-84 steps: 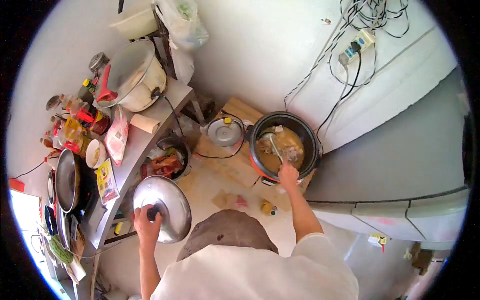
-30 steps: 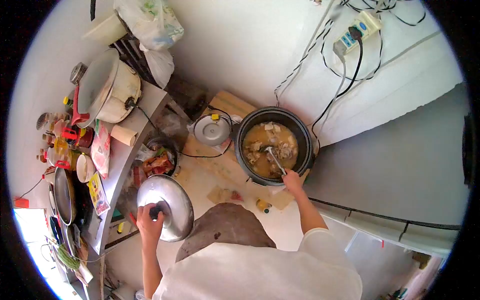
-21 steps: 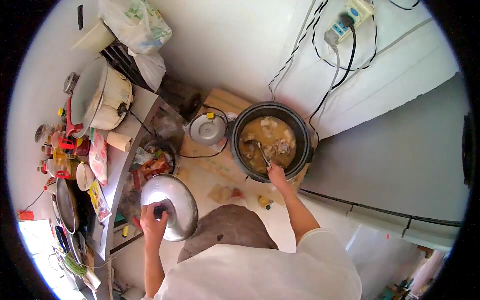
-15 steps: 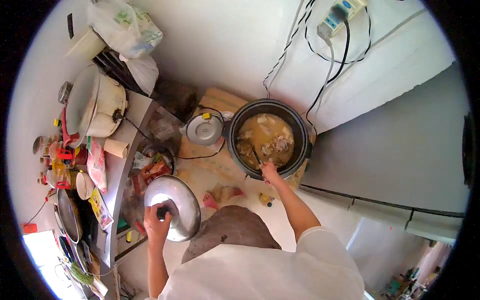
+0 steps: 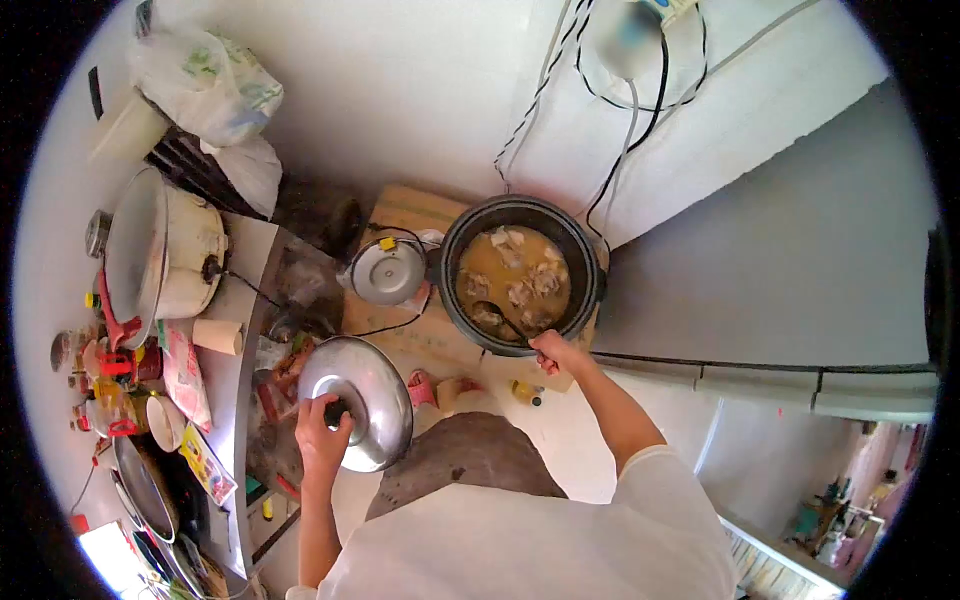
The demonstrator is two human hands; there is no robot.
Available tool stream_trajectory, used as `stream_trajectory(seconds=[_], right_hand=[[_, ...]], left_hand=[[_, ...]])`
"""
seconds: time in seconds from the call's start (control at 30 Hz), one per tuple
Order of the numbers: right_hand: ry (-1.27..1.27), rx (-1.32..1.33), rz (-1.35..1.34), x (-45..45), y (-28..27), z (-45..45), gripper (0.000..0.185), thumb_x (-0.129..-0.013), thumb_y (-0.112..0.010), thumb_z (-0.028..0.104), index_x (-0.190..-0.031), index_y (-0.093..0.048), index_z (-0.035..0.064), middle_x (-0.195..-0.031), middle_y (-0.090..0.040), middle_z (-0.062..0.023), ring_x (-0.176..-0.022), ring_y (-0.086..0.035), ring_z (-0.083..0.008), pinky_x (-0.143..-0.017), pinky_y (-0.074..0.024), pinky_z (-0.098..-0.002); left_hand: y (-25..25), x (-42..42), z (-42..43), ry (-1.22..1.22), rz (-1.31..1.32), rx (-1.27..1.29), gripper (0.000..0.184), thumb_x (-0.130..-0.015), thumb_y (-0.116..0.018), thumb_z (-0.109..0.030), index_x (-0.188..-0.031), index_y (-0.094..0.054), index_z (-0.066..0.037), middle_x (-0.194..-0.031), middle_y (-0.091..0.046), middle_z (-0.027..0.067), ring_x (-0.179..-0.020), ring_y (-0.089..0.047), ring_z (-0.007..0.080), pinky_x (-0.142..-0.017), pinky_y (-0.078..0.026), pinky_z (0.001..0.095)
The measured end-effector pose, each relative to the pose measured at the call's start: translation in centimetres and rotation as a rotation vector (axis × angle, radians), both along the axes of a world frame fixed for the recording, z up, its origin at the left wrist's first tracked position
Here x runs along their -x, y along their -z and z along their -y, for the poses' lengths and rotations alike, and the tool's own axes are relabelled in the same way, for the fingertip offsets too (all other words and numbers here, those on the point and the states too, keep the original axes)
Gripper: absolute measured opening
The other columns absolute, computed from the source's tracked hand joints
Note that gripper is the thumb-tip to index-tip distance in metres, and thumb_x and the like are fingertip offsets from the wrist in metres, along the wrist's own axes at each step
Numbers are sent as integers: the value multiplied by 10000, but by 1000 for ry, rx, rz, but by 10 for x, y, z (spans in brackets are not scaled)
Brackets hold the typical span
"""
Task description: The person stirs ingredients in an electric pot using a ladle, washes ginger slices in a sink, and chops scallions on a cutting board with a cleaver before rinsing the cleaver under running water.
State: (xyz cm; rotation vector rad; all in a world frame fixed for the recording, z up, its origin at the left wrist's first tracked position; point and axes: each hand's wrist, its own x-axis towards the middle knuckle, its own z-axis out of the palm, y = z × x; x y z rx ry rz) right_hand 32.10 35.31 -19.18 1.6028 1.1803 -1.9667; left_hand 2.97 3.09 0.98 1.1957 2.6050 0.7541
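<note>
My left hand [image 5: 320, 440] is closed around the dark knob of a round metal lid [image 5: 380, 400], held off to the left of the pot. My right hand [image 5: 558, 354] grips the handle of a dark ladle [image 5: 511, 325] at the pot's near rim. The ladle's bowl sits at the surface of a yellowish broth with chunks of meat [image 5: 541, 278]. This broth partly fills a black electric pot [image 5: 590, 300] standing on a wooden board.
Left of the pot is a small grey metal appliance [image 5: 388, 271] with a cord. A shelf [image 5: 235, 385] on the left carries a large white pot [image 5: 196, 245], bottles, a bowl and pans [image 5: 146, 485]. Cords [image 5: 530, 105] hang along the wall. A yellow bottle [image 5: 526, 392] lies on the floor.
The ladle has swung to the left side of the broth, its bowl now showing, and the meat chunks have shifted. The lid stays in my left hand. The whole view has turned slightly.
</note>
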Motion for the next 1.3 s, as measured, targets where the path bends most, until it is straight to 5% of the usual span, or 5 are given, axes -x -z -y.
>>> stream_trajectory(seconds=[0.27,0.5,0.7,1.2,1.3], right_hand=[[-809,-700,217,13,-41,0,200,-799,-515,101,-771,-658,-38,-777,-647,-221,-707,-651,-358,-588,-509,-477],[-956,-925,382,-3,-70,16,233,-858,-502,159,-1007,-567,-8,-873,-658,-206,-813,-643,-381,-681,-506,-508],[-279,-1017,496,-26,-49,40,226,-858,-520,198,-931,-616,7,-848,-656,-211,-800,-637,-389,-676,-505,-499],[-68,-1102,525,-1,58,5,269,-901,-526,254,-968,-551,-5,-701,-621,-201,-653,-616,-347,-589,-475,-472],[724,-109,-7,-9,53,-14,292,-958,-444,289,-955,-534,11,-560,-495,-61,-463,-488,-208,-433,-395,-397]], left_hand=[[18,34,-13,86,34,-28,285,-659,-657,-63,-937,-603,-32,-854,-562,140,-750,-583,296,-675,-484,374],[32,57,-26,151,94,-33,310,-661,-676,-62,-962,-600,-57,-884,-553,152,-789,-580,342,-682,-491,403],[46,64,-56,263,62,8,310,-660,-685,-71,-959,-599,-67,-888,-547,151,-790,-579,347,-681,-494,411],[47,32,-109,448,89,10,306,-659,-696,-79,-950,-602,-78,-896,-537,153,-785,-577,353,-672,-491,413],[52,31,-106,451,74,4,304,-657,-697,-79,-946,-603,-74,-897,-539,154,-783,-578,352,-680,-491,413]])
